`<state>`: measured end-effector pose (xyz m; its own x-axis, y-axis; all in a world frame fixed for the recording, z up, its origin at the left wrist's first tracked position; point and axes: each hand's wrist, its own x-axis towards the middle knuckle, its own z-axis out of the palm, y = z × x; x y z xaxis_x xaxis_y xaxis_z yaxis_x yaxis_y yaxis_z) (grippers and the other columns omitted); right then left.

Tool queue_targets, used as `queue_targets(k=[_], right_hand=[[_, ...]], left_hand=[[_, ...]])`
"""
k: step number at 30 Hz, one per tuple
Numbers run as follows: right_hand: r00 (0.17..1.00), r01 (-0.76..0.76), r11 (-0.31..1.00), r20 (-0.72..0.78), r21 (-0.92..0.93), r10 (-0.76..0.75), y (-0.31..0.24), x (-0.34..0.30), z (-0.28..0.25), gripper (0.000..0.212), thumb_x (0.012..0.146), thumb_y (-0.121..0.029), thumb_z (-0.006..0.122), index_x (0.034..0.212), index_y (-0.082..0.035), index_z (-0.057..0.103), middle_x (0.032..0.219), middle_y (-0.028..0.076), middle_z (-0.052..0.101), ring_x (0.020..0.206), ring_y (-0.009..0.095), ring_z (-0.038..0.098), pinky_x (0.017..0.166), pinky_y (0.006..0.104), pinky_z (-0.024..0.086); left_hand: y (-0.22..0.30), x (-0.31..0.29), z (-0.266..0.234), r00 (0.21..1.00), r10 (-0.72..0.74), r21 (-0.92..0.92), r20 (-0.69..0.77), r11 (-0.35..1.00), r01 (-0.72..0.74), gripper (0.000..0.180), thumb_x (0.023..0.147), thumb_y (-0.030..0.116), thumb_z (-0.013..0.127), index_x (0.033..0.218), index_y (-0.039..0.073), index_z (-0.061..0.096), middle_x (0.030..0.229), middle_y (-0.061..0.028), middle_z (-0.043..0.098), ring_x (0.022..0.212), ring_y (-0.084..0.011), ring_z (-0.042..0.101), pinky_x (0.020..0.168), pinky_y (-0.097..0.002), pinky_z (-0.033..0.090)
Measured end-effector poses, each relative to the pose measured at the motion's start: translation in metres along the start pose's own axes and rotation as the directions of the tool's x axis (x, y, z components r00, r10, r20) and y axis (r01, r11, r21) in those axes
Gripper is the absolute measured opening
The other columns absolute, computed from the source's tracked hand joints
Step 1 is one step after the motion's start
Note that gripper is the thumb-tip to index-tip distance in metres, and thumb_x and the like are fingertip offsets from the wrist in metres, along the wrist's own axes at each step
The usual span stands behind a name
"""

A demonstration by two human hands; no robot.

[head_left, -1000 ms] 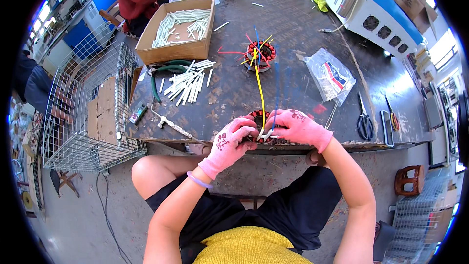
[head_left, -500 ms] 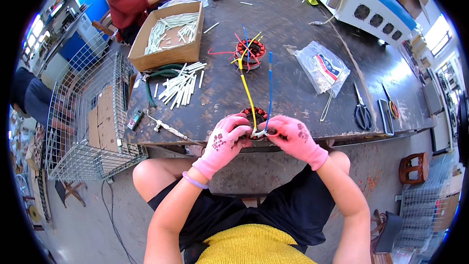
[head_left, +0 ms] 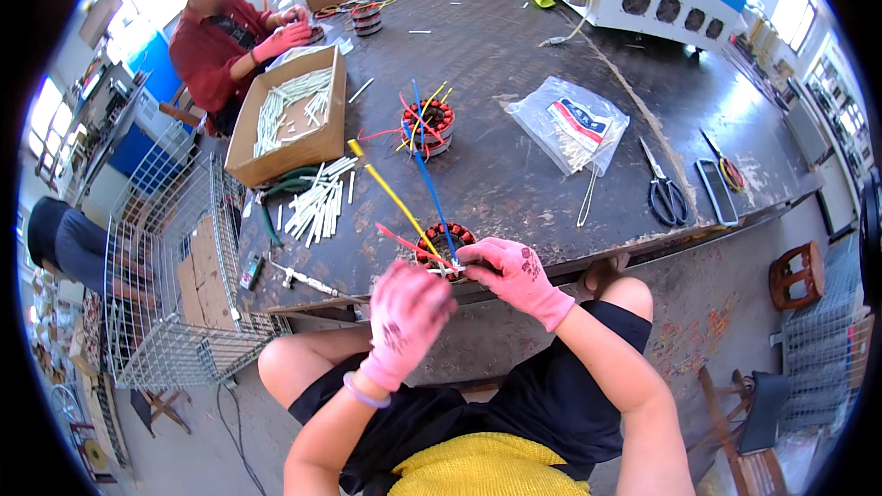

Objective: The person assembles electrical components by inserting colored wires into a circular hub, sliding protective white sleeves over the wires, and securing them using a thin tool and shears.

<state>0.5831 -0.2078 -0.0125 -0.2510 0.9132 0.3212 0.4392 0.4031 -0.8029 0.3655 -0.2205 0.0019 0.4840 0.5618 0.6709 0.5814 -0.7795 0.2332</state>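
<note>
Right hand on the wound coil at the table's near edge

The round copper-wound stator coil with red rim (head_left: 447,243) lies just ahead of the pink-gloved right hand (head_left: 514,276), whose fingers pinch its wires; the pink-gloved left hand (head_left: 409,312) hovers nearer the body, loosely curled (holding nothing visible). The long yellow wire (head_left: 390,197) runs away leftward.

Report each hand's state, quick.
Left hand: raised off the table, holding nothing visible.
Right hand: pinching wires at the wound coil.

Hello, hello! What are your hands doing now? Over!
Right hand pinching wires on the wound coil ring at the table edge. Left hand lifted just beside it, empty. Yellow wire and blue wire sticking up.
</note>
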Motion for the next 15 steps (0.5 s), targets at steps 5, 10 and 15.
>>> queue_targets(k=[5,10,15], right_hand=[[0.997,0.056,0.99,-0.044,-0.131,-0.062,0.013,0.0,0.005,0.025,0.084,-0.017,0.071,0.109,-0.012,0.067,0.099,0.008,0.069,0.09,0.028,0.068,0.077,0.0361,0.055],[0.991,0.064,0.997,-0.117,-0.053,-0.07,0.0,0.001,0.006,0.022,0.085,-0.019,0.071,0.106,-0.012,0.067,0.097,0.006,0.069,0.089,0.027,0.068,0.076,0.0364,0.055],[0.985,0.118,0.989,-0.116,-0.089,-0.128,0.002,0.001,0.006,0.026,0.084,-0.016,0.071,0.109,-0.011,0.067,0.097,0.007,0.069,0.086,0.027,0.068,0.074,0.036,0.054]], left_hand=[[0.021,0.032,-0.008,0.866,0.327,0.168,0.38,0.896,-0.412,0.032,0.078,0.014,0.063,0.11,0.017,0.065,0.118,-0.0043,0.06,0.125,-0.0278,0.054,0.105,-0.0447,0.044],[-0.01,0.064,-0.02,0.811,0.184,0.274,0.555,0.88,-0.387,0.019,0.085,0.016,0.059,0.103,0.011,0.06,0.11,-0.0073,0.06,0.124,-0.0266,0.052,0.112,-0.0426,0.038],[-0.024,0.056,-0.014,0.934,0.169,0.16,0.315,0.961,-0.228,0.024,0.07,0.015,0.078,0.091,0.014,0.066,0.077,-0.0018,0.059,0.088,-0.0228,0.064,0.11,-0.0494,0.042]])
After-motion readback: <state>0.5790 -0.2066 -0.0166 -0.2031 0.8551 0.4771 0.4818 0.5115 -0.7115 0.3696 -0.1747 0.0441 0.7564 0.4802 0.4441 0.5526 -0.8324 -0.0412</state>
